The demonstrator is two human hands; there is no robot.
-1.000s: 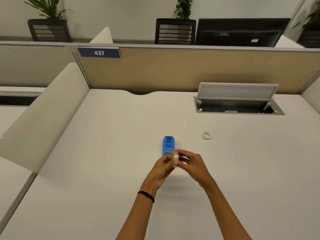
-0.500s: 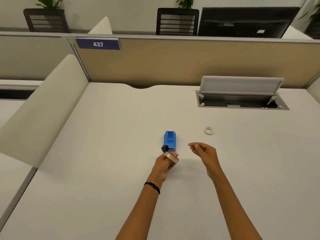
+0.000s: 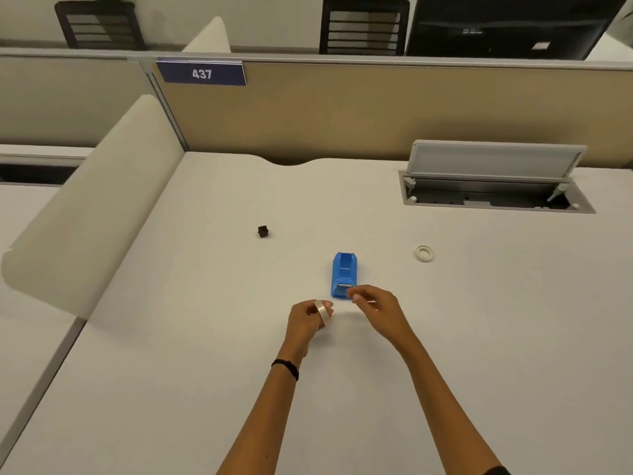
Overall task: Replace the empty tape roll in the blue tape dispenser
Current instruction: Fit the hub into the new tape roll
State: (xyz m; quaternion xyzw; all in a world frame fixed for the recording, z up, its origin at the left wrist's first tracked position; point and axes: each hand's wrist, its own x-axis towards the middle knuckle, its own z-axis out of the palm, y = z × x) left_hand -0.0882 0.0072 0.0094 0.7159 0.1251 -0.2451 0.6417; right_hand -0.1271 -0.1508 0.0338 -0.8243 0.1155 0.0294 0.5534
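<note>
The blue tape dispenser point(image 3: 344, 274) stands on the white desk point(image 3: 205, 337), its roll bay bare. My left hand point(image 3: 306, 320) is just in front of it, to its left, and grips a roll of clear tape point(image 3: 322, 312) on edge. My right hand point(image 3: 375, 308) hovers close to the dispenser's near end, thumb and forefinger pinched together; whether they pinch a tape end I cannot tell. A small black spindle hub point(image 3: 263, 231) lies on the desk far to the left of the dispenser. An empty white tape core point(image 3: 424, 253) lies flat to the right.
An open cable hatch point(image 3: 493, 186) with its lid raised sits at the back right. A beige partition point(image 3: 342, 108) closes the desk's far edge, and a cream side divider point(image 3: 92, 214) slants along the left.
The black hub has left my left hand and now lies on the desk far to the left. My right hand moved in toward the dispenser's near end. My left hand drew back with the roll.
</note>
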